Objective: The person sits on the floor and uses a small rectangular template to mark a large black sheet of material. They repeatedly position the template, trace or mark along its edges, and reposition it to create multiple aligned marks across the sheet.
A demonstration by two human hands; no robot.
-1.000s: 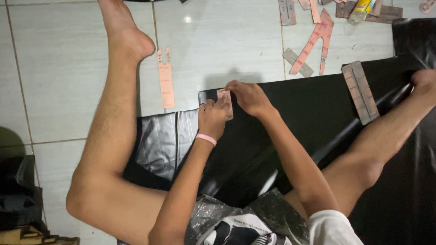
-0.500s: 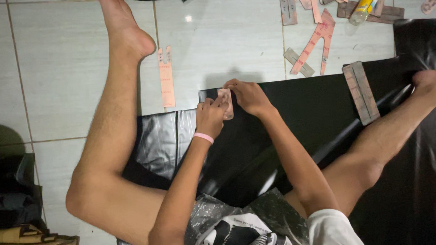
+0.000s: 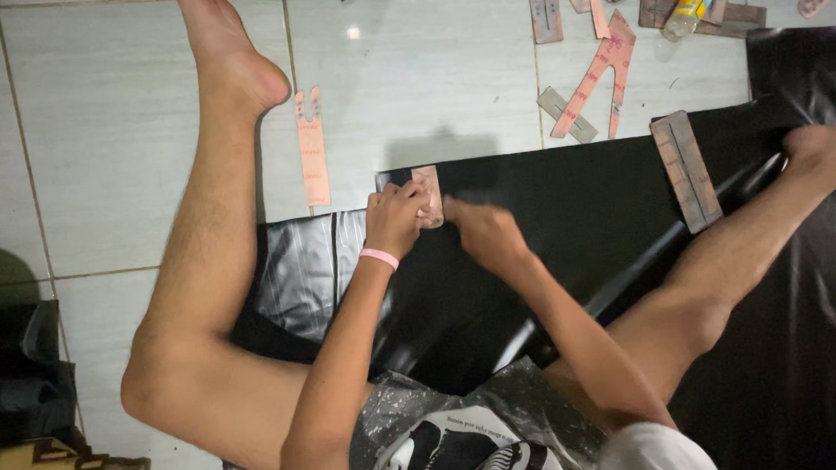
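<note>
I sit on a tiled floor with my legs spread around a sheet of shiny black material (image 3: 578,198). My left hand (image 3: 393,217), with a pink band on the wrist, presses a small tan cardboard template (image 3: 428,194) onto the sheet's top left corner. My right hand (image 3: 485,233) rests closed on the black sheet just right of the template, slightly blurred; whatever it may grip is hidden.
A long pink template strip (image 3: 311,147) lies on the tiles by my left foot. More pink and brown templates (image 3: 596,78), a yellow bottle (image 3: 692,1) and a brown block (image 3: 686,168) lie at the top right. Dark bags and cardboard (image 3: 28,427) sit at the lower left.
My right hand has slid down and to the right, off the template's top edge onto the black sheet. The left hand stays on the template.
</note>
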